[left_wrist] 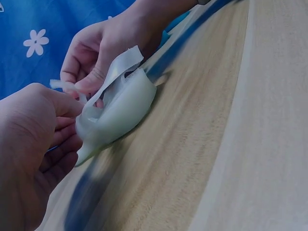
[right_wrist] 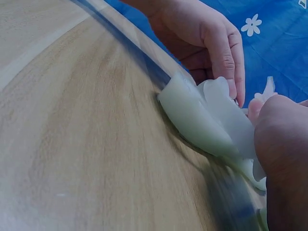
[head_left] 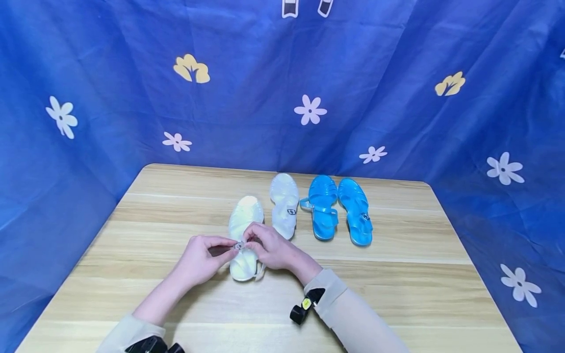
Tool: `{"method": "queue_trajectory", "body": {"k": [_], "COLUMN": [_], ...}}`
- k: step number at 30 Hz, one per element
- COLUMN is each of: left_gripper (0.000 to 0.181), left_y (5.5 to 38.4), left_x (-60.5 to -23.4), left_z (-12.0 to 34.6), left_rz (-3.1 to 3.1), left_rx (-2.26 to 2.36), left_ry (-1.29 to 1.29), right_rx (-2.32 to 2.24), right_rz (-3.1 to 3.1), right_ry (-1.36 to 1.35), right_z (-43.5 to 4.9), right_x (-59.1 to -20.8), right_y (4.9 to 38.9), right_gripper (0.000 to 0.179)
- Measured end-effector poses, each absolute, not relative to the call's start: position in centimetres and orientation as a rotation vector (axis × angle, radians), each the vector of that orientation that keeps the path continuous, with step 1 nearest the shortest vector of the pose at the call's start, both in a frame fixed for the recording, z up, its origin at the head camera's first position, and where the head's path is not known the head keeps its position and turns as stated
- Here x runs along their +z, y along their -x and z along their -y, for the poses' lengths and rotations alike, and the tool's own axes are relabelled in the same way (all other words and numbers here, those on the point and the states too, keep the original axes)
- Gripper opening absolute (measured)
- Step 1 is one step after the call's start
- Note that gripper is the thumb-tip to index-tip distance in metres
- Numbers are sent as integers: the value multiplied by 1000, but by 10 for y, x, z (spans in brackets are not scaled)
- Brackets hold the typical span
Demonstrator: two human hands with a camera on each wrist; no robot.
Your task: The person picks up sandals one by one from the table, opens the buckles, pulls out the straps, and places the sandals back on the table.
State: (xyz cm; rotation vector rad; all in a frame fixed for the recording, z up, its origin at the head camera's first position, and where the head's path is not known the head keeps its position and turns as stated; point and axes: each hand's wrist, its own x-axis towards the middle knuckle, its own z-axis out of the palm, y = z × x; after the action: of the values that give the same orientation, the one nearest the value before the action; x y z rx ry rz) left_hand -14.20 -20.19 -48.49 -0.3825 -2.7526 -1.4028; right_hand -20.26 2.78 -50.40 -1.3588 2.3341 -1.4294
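A whitish translucent jelly sandal (head_left: 244, 215) lies on the table, toe pointing away from me. My left hand (head_left: 199, 259) comes in from the left and pinches a small clear buckle (head_left: 239, 245) between thumb and fingers, over the middle of the sandal. From the other side, my right hand (head_left: 274, 249) pinches the thin strap (left_wrist: 61, 84) right beside that buckle. In the left wrist view the strap's free tip sticks out past the right thumb. A wider strap loop (left_wrist: 126, 61) stands up at the heel. In the right wrist view the right hand hides part of the strap.
A second white sandal (head_left: 283, 189) lies just behind and right of the first. Farther right are two blue sandals (head_left: 323, 189), (head_left: 353, 196), one with its strap sticking out sideways. Blue flowered cloth (head_left: 247, 98) hangs around the wooden table (head_left: 397, 294).
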Motion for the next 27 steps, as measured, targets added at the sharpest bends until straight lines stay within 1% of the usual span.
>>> {"method": "queue_trajectory", "body": {"k": [4, 9, 14, 17, 20, 23, 27], "left_gripper": [19, 19, 19, 15, 13, 12, 14], "left_y": [141, 142, 148, 151, 153, 154, 152], "left_x": [-485, -481, -474, -468, -463, -460, -461], "left_z": [203, 203, 201, 199, 197, 195, 195], "left_rz": [2740, 2726, 2720, 2775, 2850, 2894, 2919], "left_rx": [-1414, -1300, -1133, -1078, -1064, -1076, -1078], "left_ry": [406, 516, 592, 605, 615, 622, 603], "right_rx": [-1494, -1516, -1323, -1176, -1063, -940, -766], "right_rz": [-2311, -2372, -2463, -2523, -2591, -2634, -2614], "right_ry": [1424, 1521, 1668, 1723, 1699, 1597, 1436], "right_z": [-29, -31, -26, -24, -23, -21, -17], "right_x": [-502, -494, -478, -472, -467, -464, -463], "right_y": [204, 203, 201, 200, 199, 201, 203], "right_gripper": [8, 16, 21, 22, 19, 18, 24]}}
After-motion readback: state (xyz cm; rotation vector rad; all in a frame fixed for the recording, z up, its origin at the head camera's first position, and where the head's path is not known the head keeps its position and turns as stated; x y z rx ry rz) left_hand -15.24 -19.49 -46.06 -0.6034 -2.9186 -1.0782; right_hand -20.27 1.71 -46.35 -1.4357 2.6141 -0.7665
